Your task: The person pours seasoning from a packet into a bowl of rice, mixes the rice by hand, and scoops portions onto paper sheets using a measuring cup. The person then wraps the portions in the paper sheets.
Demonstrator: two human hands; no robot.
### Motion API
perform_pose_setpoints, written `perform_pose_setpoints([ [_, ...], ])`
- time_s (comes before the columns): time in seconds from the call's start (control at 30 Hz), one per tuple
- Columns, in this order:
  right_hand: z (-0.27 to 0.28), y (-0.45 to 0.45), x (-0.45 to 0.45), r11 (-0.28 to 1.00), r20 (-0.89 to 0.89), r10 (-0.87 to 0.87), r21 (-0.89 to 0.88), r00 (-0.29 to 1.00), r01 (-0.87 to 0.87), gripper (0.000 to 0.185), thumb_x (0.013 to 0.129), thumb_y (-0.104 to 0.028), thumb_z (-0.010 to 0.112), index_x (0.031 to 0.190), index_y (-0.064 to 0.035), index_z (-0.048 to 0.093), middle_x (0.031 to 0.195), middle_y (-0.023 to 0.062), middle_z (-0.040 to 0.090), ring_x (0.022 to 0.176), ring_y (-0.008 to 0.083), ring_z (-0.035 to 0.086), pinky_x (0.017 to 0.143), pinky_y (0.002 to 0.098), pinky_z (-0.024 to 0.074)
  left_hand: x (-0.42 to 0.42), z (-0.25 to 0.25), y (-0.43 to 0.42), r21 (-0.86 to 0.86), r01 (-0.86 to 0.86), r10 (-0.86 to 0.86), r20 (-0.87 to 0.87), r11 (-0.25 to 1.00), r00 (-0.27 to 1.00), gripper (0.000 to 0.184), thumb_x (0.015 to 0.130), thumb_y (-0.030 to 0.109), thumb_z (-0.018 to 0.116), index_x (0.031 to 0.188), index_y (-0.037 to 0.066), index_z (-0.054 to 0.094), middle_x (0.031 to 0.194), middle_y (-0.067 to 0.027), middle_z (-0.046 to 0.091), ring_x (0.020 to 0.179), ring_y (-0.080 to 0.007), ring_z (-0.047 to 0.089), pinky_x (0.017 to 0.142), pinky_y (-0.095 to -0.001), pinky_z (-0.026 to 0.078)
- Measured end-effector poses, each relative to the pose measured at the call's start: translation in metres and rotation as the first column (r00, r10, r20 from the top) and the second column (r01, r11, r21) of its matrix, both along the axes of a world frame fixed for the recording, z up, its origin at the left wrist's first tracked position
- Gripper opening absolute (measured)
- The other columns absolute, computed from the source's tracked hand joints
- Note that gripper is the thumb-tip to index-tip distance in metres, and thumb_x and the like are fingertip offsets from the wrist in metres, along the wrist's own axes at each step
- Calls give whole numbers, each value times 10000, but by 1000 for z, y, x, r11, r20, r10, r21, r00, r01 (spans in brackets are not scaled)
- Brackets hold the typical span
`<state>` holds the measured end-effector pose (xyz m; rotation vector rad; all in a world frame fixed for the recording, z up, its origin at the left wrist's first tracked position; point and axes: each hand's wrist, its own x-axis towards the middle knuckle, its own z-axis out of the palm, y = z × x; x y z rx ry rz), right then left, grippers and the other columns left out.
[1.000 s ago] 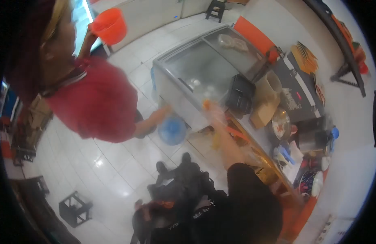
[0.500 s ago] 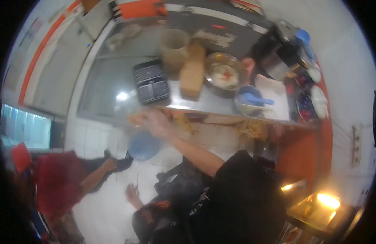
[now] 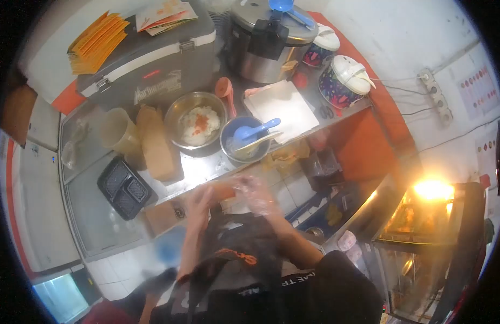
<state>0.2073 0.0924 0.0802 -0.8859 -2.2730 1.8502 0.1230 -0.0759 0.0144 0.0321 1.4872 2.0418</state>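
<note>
In front of my body, just below the counter's front edge, a small orange-brown piece point(image 3: 223, 193) sits between my hands; blur hides its kind. My left hand point(image 3: 200, 201) is closed around its left end. My right hand point(image 3: 256, 195), in a clear plastic glove, has its bent fingers at the right end. Beyond them on the counter stand a steel bowl point(image 3: 176, 136) of rice with orange-red bits on top, and a smaller bowl point(image 3: 226, 150) with a blue scoop point(image 3: 255, 129) in it. A black compartment tray point(image 3: 125, 189) lies to the left, beside a brown paper box point(image 3: 157, 146).
A grey cooler box point(image 3: 152, 75), a rice cooker point(image 3: 271, 46) and white paper sheets point(image 3: 285, 110) occupy the counter's back and right. Patterned lidded pots point(image 3: 344, 81) stand far right. A lit glass cabinet point(image 3: 417, 216) is at my right; another person's red garment point(image 3: 112, 313) shows lower left.
The view has swung rightward. My right hand has come back from the tray side to my front, and my left hand has risen from low beside my body to meet it at the orange-brown piece.
</note>
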Motion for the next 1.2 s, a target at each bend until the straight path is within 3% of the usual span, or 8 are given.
perform_pose_setpoints([
  [0.33,5,235,25,800,-199,-484,293,852,523,382,938,-324,633,1191,-45,699,1007,151,728,890,267,672,829,390,508,-39,35,169,259,202,-251,171,945,953,252,1062,255,513,1251,93,550,1141,-37,651,1014,-184,695,762,-345,629],
  [0.6,-160,511,16,481,217,-387,877,896,-5,415,910,-285,661,1220,-12,617,1155,209,677,1072,367,660,953,439,510,2,34,332,111,292,-305,127,950,944,341,999,195,637,1285,97,478,1177,-84,658,1014,-201,704,774,-370,628],
  [0.67,-242,567,28,865,-222,-315,333,923,375,395,920,-291,647,1213,-31,596,1128,190,664,1090,348,644,962,432,512,17,27,367,66,230,-238,141,971,961,369,993,174,649,1298,95,458,1173,-97,659,1020,-198,704,759,-357,626],
  [0.73,-211,578,18,499,386,-142,824,912,-271,380,932,-290,633,1209,-37,575,1101,180,662,1097,349,631,974,428,512,28,33,403,74,150,-161,174,986,971,312,999,274,645,1206,75,523,1140,-135,685,1013,-222,690,756,-340,599],
  [0.9,-223,605,8,940,248,-245,299,937,167,449,906,-315,651,1201,9,552,1190,215,649,1128,366,626,951,461,518,46,39,449,-51,84,-82,37,995,996,295,1002,330,648,1109,56,664,992,-20,685,847,-93,622,681,-238,497],
  [0.97,-193,602,12,459,429,-25,808,903,-371,492,875,-318,686,1214,13,555,1181,251,657,1087,394,648,905,502,532,48,32,463,-74,82,-81,7,994,997,293,1003,326,646,1112,55,663,978,-21,688,842,-92,627,684,-241,501],
  [1.1,-182,619,22,649,262,153,701,953,-297,524,836,-285,735,1229,17,564,1081,224,691,973,337,696,819,432,567,49,42,500,68,-16,13,39,998,999,224,992,281,665,1052,65,661,898,4,679,764,-58,618,621,-225,491],
  [1.2,-135,611,25,933,516,308,3,799,-361,523,816,-196,762,1240,32,559,974,154,697,877,239,700,776,331,558,45,49,518,159,-60,36,152,986,988,167,978,234,688,1015,75,653,871,16,676,711,-33,610,562,-208,473],
])
